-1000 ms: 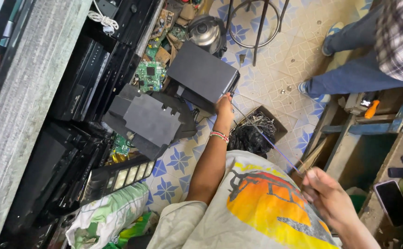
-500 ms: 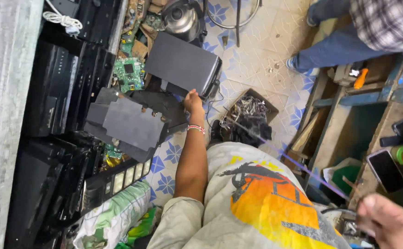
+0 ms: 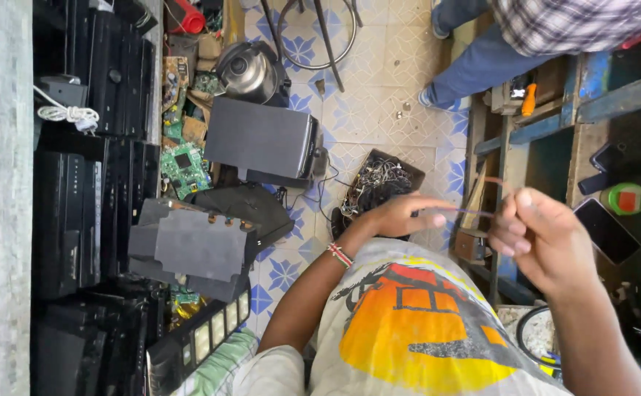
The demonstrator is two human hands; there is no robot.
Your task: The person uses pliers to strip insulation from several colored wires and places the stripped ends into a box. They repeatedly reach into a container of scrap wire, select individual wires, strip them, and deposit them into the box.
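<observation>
Pinching a thin wire [image 3: 461, 211], both hands [image 3: 397, 217] [image 3: 544, 238] above patterned floor tiles [image 3: 379, 110], stacked electronics [image 3: 93, 169] alongside.

A dark grey speaker box [image 3: 260, 139] is set on the patterned floor tiles [image 3: 379, 95] — a metal kettle [image 3: 247, 72] just beyond it. A green circuit board [image 3: 183, 169] is lodged beside stacked black players [image 3: 67, 213]. A box of tangled wires [image 3: 379, 180] is seen nearby — a phone [image 3: 605, 231] is laid on the workbench.
</observation>
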